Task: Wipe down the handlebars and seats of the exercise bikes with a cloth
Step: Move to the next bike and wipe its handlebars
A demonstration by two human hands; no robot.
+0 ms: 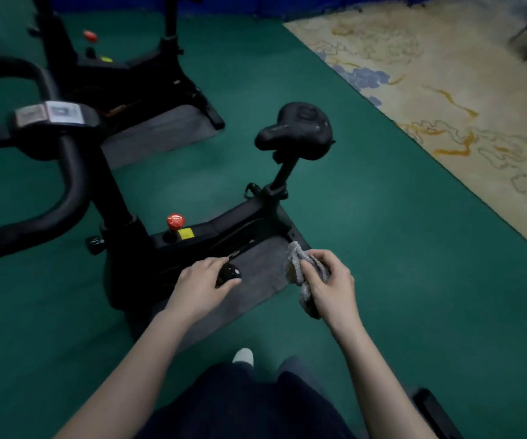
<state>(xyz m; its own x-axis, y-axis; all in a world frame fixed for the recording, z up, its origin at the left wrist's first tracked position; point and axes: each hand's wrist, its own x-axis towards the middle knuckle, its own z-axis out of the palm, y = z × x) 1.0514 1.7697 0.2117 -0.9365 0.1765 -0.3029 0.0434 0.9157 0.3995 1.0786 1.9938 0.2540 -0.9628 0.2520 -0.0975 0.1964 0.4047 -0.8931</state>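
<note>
Low in the centre of the frame, the right hand (328,280) has its fingers curled round a bunched grey cloth (294,258). Just to its left, the left hand (199,280) grips a small black object (229,274). Both hover over a grey mat (265,270) beneath the nearer exercise bike (129,242). The bike's seat (294,129) stands at centre, well apart from the cloth, and its handlebars (77,185) curve along the left edge.

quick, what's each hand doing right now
Left hand: fingers curled round a small black object.
Right hand: gripping the grey cloth, bunched up.
</note>
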